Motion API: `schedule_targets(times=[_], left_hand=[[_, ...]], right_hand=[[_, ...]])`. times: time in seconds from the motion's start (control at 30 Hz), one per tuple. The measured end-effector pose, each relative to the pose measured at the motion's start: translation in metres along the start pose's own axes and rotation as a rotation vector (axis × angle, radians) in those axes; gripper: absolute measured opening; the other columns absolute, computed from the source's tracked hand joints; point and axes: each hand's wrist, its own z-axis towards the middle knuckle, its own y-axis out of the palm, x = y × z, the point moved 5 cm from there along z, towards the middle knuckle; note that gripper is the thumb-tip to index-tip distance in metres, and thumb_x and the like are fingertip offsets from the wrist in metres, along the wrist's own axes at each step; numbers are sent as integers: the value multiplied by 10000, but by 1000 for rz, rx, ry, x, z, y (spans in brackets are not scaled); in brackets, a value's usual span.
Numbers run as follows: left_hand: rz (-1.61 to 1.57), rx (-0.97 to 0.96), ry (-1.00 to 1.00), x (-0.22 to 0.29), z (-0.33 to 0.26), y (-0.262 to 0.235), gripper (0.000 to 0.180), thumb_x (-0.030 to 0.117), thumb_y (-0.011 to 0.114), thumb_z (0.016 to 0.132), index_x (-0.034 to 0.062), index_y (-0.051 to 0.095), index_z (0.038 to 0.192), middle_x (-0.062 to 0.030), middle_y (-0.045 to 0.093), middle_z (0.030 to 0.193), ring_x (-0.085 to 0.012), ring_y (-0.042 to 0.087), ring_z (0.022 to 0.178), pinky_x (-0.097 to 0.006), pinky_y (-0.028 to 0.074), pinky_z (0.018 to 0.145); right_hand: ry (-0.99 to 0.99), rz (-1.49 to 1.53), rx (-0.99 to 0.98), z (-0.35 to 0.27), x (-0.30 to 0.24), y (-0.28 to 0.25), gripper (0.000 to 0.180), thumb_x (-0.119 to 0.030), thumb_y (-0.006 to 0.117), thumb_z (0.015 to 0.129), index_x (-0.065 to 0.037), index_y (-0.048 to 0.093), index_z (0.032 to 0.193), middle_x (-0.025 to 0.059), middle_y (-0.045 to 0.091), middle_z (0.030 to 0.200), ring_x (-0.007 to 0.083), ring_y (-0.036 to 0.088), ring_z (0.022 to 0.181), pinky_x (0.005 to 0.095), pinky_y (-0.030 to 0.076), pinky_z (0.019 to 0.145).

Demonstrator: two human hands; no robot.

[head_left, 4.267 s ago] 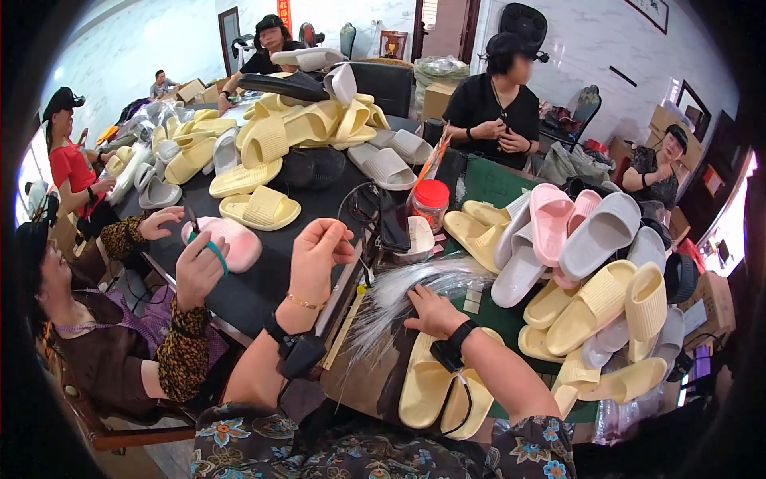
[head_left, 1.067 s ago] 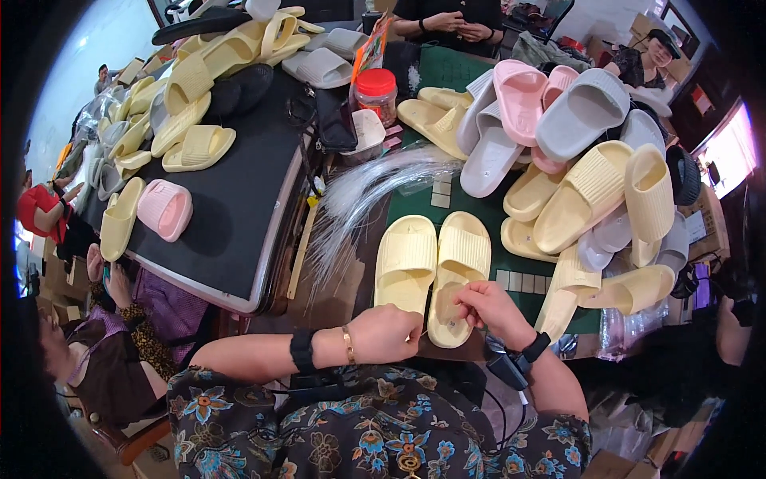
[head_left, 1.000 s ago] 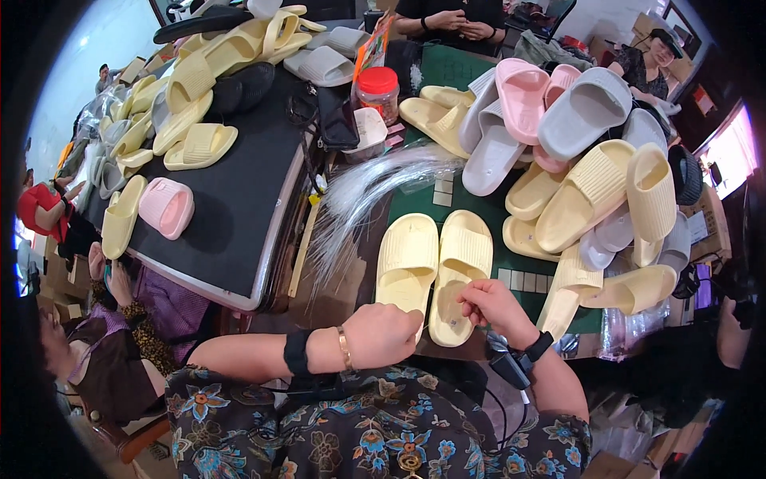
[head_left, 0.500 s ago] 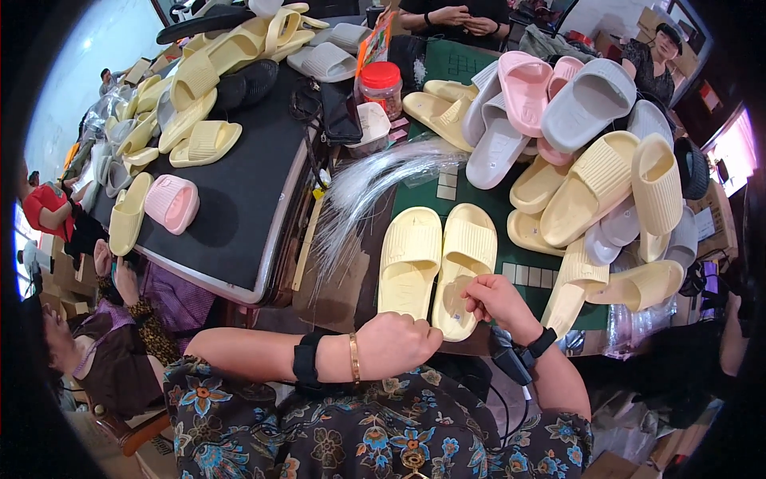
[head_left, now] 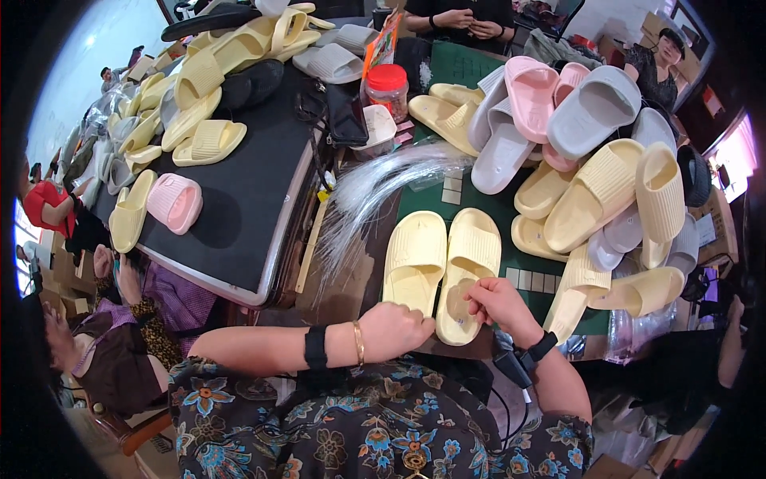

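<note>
Two pale yellow slide slippers lie side by side at the table's near edge, the left slipper (head_left: 416,247) and the right slipper (head_left: 475,244), toes pointing away. My left hand (head_left: 388,335) is closed with its knuckles up, over the heel of the left slipper. Thumb and fingers of my right hand (head_left: 503,306) are pinched together above the footbed of the right slipper. Whatever either hand grips is hidden or too fine to make out. A bundle of clear plastic strands (head_left: 363,199) lies beyond the pair, toward the left.
More slippers heap up at the right, including a grey slipper (head_left: 594,112) and a pink slipper (head_left: 531,94). A red-lidded jar (head_left: 388,86) stands near a white tub (head_left: 377,128). On the left, a black-topped table (head_left: 239,215) bears several slippers. Other people sit around.
My left hand has risen slightly away from me, over the left slipper's heel. My right hand stays pinched in nearly the same place. The whole view has shifted a little.
</note>
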Motion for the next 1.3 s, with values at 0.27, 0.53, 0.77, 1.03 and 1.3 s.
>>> schedule_targets(times=[0.27,0.53,0.77,1.03,1.3], left_hand=[[351,160,-204,-50,12,29,122,136,584,743,47,566,826,-35,546,667,-173,613,561,-295,490,447],[177,305,-220,-51,-2,14,169,114,596,750,46,602,905,-41,559,677,-179,606,562,-302,495,476],[-158,465,-633,-114,4,-14,84,114,560,845,62,602,897,-136,629,756,-347,614,651,-438,501,575],[-184,47,-817,-144,29,19,219,118,527,830,10,691,925,-198,692,904,-341,685,854,-438,553,746],[-113,288,-772,-152,34,43,175,110,566,777,3,700,810,-186,679,839,-350,651,834,-422,538,751]], right_hand=[[-116,8,139,-1,-2,1,256,-172,534,915,52,623,1003,62,626,705,98,563,506,221,439,442],[-225,-97,347,-26,-4,-8,268,-124,566,898,70,616,1075,87,655,753,113,609,575,226,476,501],[-563,-477,658,-10,-48,-49,177,-128,593,874,10,645,971,143,660,797,174,631,689,293,501,659],[-573,-676,438,55,-50,-42,353,-240,521,905,39,602,1106,250,655,975,362,644,915,417,501,788],[-363,-856,394,19,-79,-5,431,-278,539,924,84,563,1156,305,620,1017,405,601,986,427,465,844]])
